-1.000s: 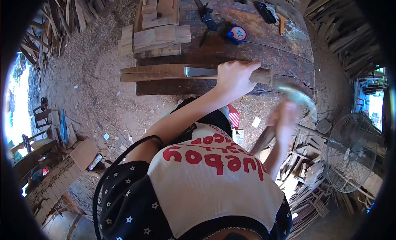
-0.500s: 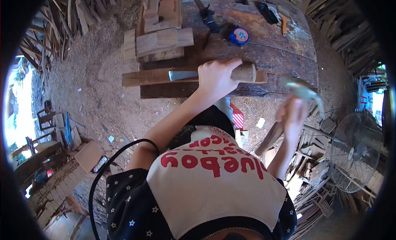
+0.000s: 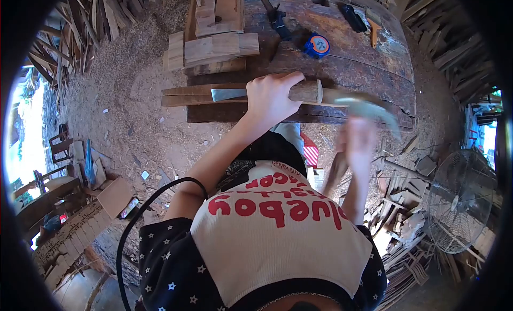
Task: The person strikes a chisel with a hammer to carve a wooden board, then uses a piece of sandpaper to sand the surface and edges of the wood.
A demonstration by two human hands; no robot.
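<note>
My left hand (image 3: 271,97) is wrapped round a chisel (image 3: 306,91). Its flat metal blade (image 3: 228,94) points left, and the thick wooden handle sticks out to the right of my fist. Beneath the chisel a long narrow piece of wood (image 3: 179,96) lies along the near edge of the workbench (image 3: 347,73), its left end jutting past the bench. In my right hand (image 3: 358,137) is a claw hammer (image 3: 374,112), smeared by motion. The hammer's head is close to the butt of the chisel handle, and its wooden shaft slants down toward my body.
Stacked wood blocks (image 3: 214,50) sit at the bench's left. Farther back lie a blue tape measure (image 3: 317,45), a dark clamp-like tool (image 3: 278,23), a black object (image 3: 354,18) and an orange-handled tool (image 3: 373,34). A fan (image 3: 462,201) stands at right among scrap wood.
My right hand has swung the hammer leftward, bringing its head close to the chisel's butt. My left hand and chisel sit slightly farther left along the wood. The view has shifted a little.
</note>
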